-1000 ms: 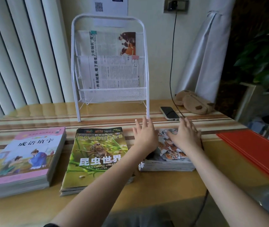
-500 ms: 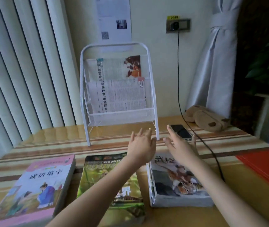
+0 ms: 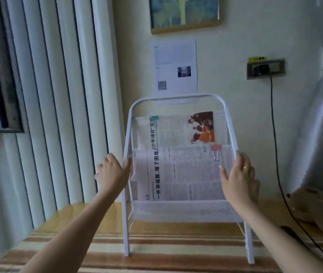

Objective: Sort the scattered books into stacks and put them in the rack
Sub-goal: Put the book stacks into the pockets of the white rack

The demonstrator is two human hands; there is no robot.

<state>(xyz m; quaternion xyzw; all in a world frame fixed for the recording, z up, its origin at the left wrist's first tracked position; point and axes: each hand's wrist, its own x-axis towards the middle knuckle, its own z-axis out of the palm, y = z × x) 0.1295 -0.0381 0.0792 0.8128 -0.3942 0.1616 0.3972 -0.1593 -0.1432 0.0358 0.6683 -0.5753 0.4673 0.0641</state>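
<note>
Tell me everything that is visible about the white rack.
The white rack looks like painted metal: a rounded tube frame on thin legs with mesh pockets. It stands upright on the striped table, close to the wall. Newspapers fill its pockets, held by a pink clip and a teal clip. The left hand is at its left post and the right hand at its right post; how firmly they grip cannot be told.

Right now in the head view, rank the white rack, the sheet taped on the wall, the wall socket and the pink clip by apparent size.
1. white rack
2. sheet taped on the wall
3. wall socket
4. pink clip

The rack stands nearer, which exaggerates it.
</note>
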